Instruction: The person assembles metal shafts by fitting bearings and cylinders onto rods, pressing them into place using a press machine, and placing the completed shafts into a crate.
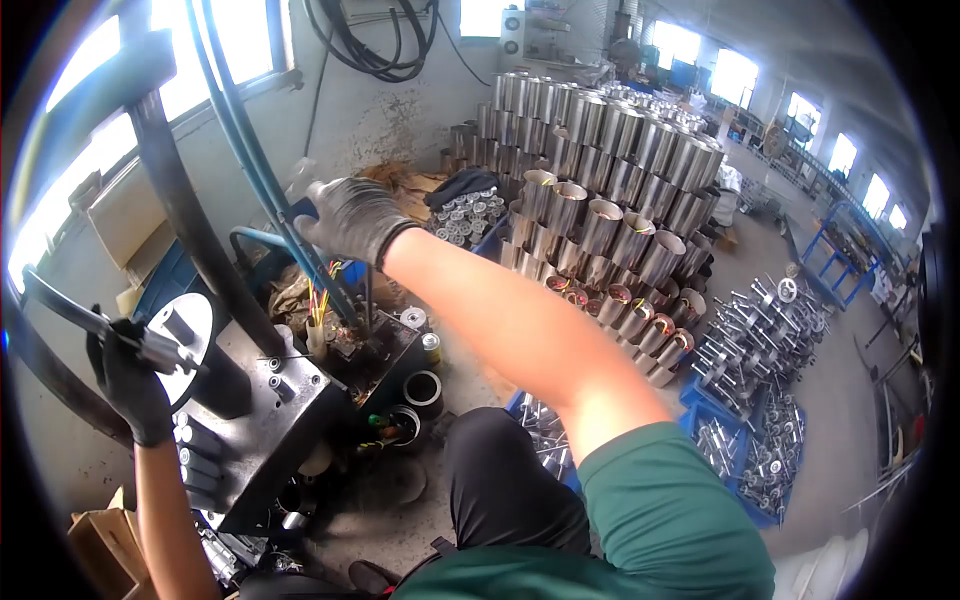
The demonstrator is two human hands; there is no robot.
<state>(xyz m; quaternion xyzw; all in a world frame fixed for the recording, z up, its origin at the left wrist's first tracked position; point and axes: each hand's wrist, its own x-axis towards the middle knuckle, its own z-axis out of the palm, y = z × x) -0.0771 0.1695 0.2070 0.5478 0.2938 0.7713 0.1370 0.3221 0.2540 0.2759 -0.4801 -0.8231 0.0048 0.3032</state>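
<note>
One part [160, 351] sits clasped in the left grip [130, 383], beside the tabletop [265, 438]; this handling step seemingly calls for steadiness; whether the right grip [352, 218] pinches anything, I cannot tell.

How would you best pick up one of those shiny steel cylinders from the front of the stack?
I'd grip the steel cylinder by its outer wall, just below the rim, coming from above on the side facing the camera. It stands upright, open end up, with that side exposed, while neighbours crowd it left and right.
</note>
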